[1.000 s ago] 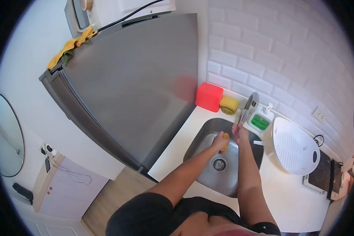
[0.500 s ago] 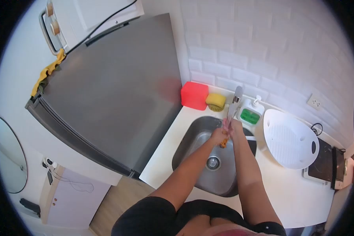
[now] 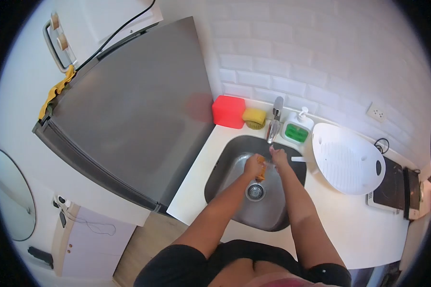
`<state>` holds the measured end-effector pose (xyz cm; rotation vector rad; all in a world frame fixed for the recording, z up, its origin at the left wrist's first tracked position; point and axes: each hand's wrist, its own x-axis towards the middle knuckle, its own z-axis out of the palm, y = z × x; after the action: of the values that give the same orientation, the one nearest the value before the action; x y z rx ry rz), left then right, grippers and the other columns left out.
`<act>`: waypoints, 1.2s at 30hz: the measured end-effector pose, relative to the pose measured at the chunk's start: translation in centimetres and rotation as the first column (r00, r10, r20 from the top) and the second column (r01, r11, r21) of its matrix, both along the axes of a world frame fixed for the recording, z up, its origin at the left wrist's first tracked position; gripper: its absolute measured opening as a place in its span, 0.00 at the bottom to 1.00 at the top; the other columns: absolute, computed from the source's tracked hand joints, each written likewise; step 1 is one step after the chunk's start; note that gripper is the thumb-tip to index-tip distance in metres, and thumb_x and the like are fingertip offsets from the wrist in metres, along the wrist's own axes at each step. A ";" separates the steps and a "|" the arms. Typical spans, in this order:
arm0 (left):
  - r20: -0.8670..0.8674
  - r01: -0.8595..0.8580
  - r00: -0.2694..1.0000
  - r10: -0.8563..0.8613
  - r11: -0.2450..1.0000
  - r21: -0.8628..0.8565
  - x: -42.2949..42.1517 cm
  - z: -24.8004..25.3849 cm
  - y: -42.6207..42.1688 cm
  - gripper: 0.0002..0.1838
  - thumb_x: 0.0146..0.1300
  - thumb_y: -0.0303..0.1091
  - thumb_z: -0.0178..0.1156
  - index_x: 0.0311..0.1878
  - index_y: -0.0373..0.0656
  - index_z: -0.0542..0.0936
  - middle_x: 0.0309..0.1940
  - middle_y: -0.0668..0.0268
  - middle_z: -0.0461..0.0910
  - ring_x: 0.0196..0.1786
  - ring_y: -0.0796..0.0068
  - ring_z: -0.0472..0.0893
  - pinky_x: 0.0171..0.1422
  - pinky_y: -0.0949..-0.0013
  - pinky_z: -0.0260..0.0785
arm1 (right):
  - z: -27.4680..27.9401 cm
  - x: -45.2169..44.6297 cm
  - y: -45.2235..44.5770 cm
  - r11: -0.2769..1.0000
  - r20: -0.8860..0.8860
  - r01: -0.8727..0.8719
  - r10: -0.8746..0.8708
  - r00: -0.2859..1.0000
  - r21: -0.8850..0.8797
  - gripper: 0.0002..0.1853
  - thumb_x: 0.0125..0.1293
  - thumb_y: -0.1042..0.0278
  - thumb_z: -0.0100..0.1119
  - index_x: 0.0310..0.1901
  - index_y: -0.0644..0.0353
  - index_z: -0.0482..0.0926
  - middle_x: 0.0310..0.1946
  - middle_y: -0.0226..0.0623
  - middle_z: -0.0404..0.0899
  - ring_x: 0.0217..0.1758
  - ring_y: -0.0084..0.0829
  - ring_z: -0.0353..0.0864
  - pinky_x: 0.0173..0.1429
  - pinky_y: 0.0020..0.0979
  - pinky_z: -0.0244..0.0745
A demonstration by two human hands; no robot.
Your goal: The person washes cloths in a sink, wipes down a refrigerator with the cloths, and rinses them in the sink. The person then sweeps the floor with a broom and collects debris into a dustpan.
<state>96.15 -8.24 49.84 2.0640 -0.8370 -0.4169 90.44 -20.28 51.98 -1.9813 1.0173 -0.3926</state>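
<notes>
My left hand (image 3: 253, 167) is closed round a small orange item (image 3: 261, 173) above the steel sink (image 3: 244, 210), just behind the round drain (image 3: 255, 192). What the orange item is cannot be made out. My right hand (image 3: 277, 155) is under the spout of the chrome faucet (image 3: 274, 129), apart from my left hand. Its fingers are bent and small in view, so whether they hold anything is not clear.
Behind the sink stand a red box (image 3: 229, 112), a yellow sponge (image 3: 255, 117) and a white soap dispenser with a green sponge (image 3: 296, 133). To the right are a white drying rack (image 3: 347, 160) and a cooktop (image 3: 388, 184). A grey fridge (image 3: 134, 115) stands left.
My hands came together below the faucet, then parted again. My left hand still holds the orange item. The view has shifted, so the sink now appears farther left and slightly higher.
</notes>
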 end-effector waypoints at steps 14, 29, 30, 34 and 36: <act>0.208 -0.128 0.966 0.152 0.984 -0.124 -3.9 -2.5 4.2 0.17 0.61 0.43 0.54 0.45 0.40 0.74 0.41 0.64 0.74 0.46 0.72 0.73 0.51 0.71 0.64 | -1.4 -8.7 10.3 0.180 0.630 -0.605 -0.166 0.759 0.776 0.32 0.63 0.39 0.40 0.55 0.60 0.65 0.51 0.40 0.71 0.54 0.34 0.71 0.60 0.40 0.66; -0.465 0.573 0.559 -0.687 0.725 -0.382 -6.2 7.7 3.4 0.11 0.64 0.34 0.48 0.41 0.36 0.75 0.26 0.66 0.74 0.28 0.78 0.73 0.32 0.74 0.67 | -0.9 -10.3 11.7 0.252 0.610 -0.579 -0.065 0.789 0.775 0.10 0.54 0.78 0.57 0.39 0.60 0.74 0.29 0.30 0.76 0.24 0.17 0.73 0.22 0.14 0.66; -0.466 0.581 0.555 -0.689 0.722 -0.376 -6.3 7.4 3.5 0.11 0.64 0.34 0.48 0.41 0.36 0.75 0.26 0.66 0.74 0.28 0.78 0.73 0.32 0.74 0.67 | -1.5 -10.1 11.6 0.295 0.561 -0.531 -0.020 0.828 0.794 0.09 0.53 0.78 0.56 0.38 0.61 0.74 0.26 0.30 0.75 0.21 0.16 0.70 0.19 0.15 0.60; -0.351 0.467 0.784 -0.513 0.859 -0.211 -6.5 4.6 3.7 0.13 0.64 0.37 0.47 0.38 0.36 0.75 0.23 0.68 0.72 0.25 0.79 0.72 0.28 0.74 0.65 | -2.9 -10.2 12.8 0.507 0.376 -0.297 -0.059 0.925 0.809 0.05 0.52 0.75 0.56 0.33 0.59 0.74 0.20 0.29 0.72 0.15 0.15 0.63 0.16 0.17 0.51; -0.330 0.352 0.853 -0.404 0.913 -0.207 -6.2 2.0 3.2 0.16 0.64 0.40 0.46 0.33 0.35 0.75 0.23 0.66 0.74 0.24 0.78 0.72 0.26 0.73 0.64 | -4.0 -9.7 13.7 0.574 0.475 -0.347 -0.083 0.876 0.741 0.05 0.53 0.70 0.57 0.31 0.56 0.72 0.17 0.26 0.70 0.13 0.16 0.61 0.14 0.18 0.49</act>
<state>89.98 -5.03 51.82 1.6139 -1.0094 -0.9065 80.72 -6.56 47.94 -1.0133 0.5453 -0.2202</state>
